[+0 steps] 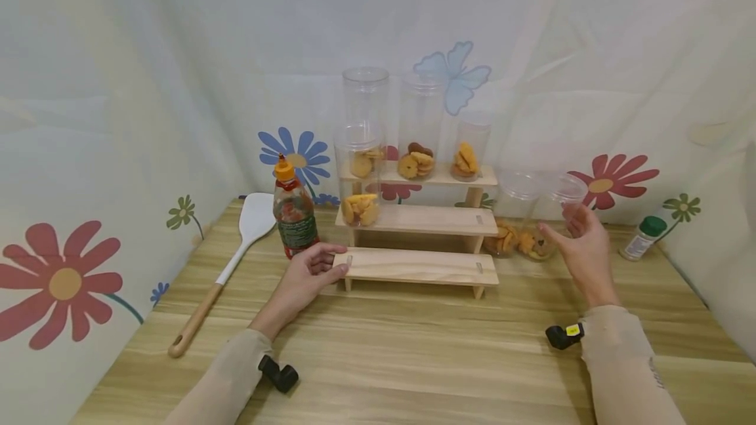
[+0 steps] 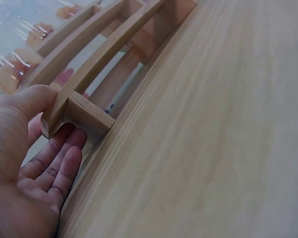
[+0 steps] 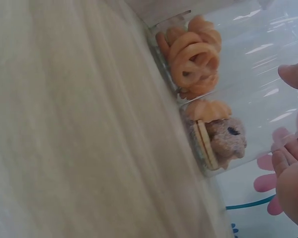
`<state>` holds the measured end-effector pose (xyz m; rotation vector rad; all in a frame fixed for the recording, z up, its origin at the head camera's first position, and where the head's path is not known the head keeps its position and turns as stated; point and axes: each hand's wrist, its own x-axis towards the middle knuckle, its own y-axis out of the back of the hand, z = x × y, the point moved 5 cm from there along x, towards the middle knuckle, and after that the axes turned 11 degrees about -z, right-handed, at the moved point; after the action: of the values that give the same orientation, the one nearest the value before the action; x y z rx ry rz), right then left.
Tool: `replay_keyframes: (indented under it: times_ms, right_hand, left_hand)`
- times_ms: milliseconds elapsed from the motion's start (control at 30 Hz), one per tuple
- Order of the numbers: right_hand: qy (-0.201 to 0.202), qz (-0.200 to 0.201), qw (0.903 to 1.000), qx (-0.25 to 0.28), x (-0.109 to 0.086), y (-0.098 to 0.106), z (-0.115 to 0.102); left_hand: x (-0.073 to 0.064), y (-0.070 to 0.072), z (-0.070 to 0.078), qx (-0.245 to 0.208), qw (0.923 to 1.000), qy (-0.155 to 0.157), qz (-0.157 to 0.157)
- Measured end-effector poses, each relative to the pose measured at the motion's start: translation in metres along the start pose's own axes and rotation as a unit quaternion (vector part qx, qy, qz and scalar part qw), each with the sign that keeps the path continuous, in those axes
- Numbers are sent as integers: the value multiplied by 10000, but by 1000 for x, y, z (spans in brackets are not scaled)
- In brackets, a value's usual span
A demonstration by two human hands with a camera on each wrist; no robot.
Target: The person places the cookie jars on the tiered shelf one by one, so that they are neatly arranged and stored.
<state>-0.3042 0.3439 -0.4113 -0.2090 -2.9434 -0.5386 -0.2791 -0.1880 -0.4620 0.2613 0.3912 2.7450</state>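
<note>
My left hand (image 1: pixel 307 277) holds the left end of the lowest step of a wooden tiered stand (image 1: pixel 419 266). In the left wrist view, the thumb lies on the board's top and the fingers (image 2: pixel 69 163) curl beneath it. At the right, my right hand (image 1: pixel 587 251) is spread beside a clear cookie jar (image 3: pixel 258 119), thumb in front and fingers at its far side; contact is unclear. Another clear cookie jar (image 1: pixel 503 238) stands right next to it on the table. One cookie jar (image 1: pixel 360 208) sits at the left of the middle step.
Three clear jars, including a middle one (image 1: pixel 420 130), stand on the top step. Left of the stand are a sauce bottle (image 1: pixel 296 222) and a white spatula (image 1: pixel 255 218) with a wooden handle. A green-capped shaker (image 1: pixel 642 239) stands at the table's (image 1: pixel 425 359) far right.
</note>
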Motion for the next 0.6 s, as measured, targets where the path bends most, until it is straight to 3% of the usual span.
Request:
replay_keyframes:
  times_ms: [267, 600]
  right_hand:
    - [-33, -209, 9997, -74, 3, -5, 8]
    - [43, 81, 10000, -2, 3, -1, 6]
  left_hand:
    - [0, 0, 1, 28, 10000, 75, 15]
    - [1, -1, 0, -94, 10000, -5, -6]
